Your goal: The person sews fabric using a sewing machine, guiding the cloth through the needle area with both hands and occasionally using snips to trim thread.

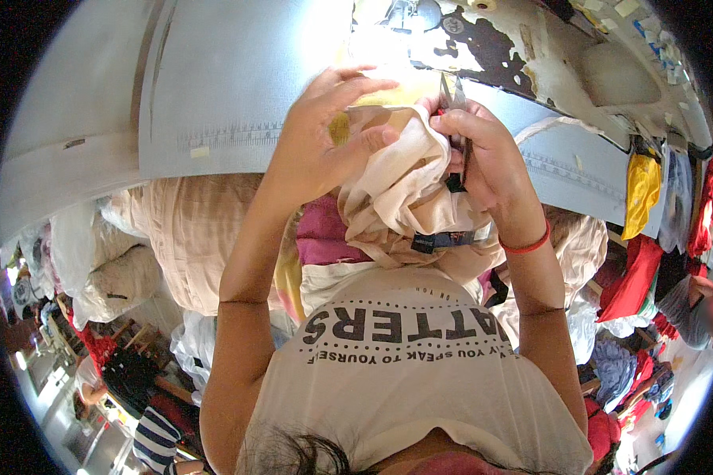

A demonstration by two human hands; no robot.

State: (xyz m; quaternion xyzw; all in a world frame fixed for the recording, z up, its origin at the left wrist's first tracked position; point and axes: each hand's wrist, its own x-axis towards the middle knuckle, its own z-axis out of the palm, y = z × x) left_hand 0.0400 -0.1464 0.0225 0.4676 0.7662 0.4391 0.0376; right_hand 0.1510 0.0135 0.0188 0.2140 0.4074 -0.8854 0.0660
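Observation:
My right hand (pixel 487 146) is closed round a pair of small thread snips (pixel 454 95), their pointed blades standing up past my fingers. The same fingers press against the edge of a cream-beige garment (pixel 404 166); whether they also pinch it cannot be made out. Bunched folds of this garment hang over the table's near edge onto my lap, and a dark label (pixel 444 240) shows on it. To the left, my left hand (pixel 333 119) is open, thumb and fingers apart at the garment's upper left edge. Yellow cloth (pixel 380 96) lies just beyond.
The pale blue table (pixel 214 87) carries a printed ruler along its near edge. A sewing machine (pixel 562 55) with worn paint stands at the far right. Beige cloth (pixel 194 237) is heaped at my left; yellow cloth (pixel 642 190) and red cloth (pixel 632 277) hang at right.

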